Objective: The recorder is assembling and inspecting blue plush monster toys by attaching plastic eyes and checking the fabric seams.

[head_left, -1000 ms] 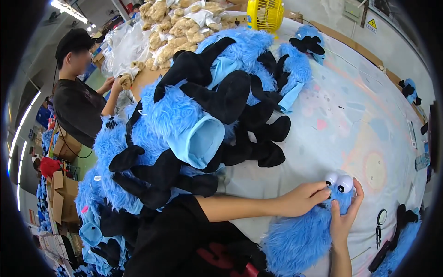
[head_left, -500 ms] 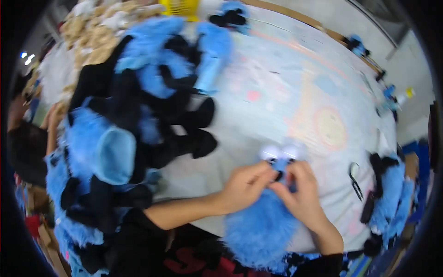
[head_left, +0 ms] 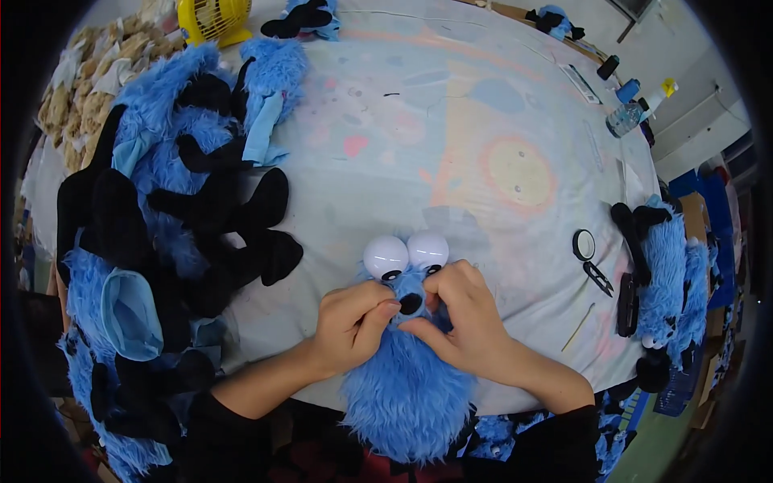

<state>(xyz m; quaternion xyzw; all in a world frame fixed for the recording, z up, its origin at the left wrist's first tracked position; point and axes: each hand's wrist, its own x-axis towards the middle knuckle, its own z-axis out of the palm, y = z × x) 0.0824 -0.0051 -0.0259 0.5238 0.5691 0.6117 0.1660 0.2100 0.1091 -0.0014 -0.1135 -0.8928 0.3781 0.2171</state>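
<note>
A blue furry plush toy (head_left: pixel 407 394) lies at the table's near edge, its two big white ball eyes (head_left: pixel 386 257) pointing away from me. On its light-blue snout is a black nose (head_left: pixel 411 303). My left hand (head_left: pixel 352 324) is closed at the left of the nose, thumb and forefinger pinching the snout's side. From the right, my right hand (head_left: pixel 460 318) grips the snout, its thumb below the nose and its fingers bent behind. Whether a needle or thread is between the fingers is too small to tell.
Blue and black plush pieces (head_left: pixel 193 161) are heaped at left, behind them tan plush (head_left: pixel 80 105) and a yellow fan (head_left: pixel 213 20). At right lie thread snips (head_left: pixel 598 278), a round black-rimmed item (head_left: pixel 584 244), a thin stick (head_left: pixel 578 327) and more blue plush (head_left: pixel 667 266). A spray bottle (head_left: pixel 624 119) stands farther back.
The view has swung to the right and sharpened, so the table and toy sit farther left in it. Both hands stay at the toy's snout, and the black nose shows more fully between them.
</note>
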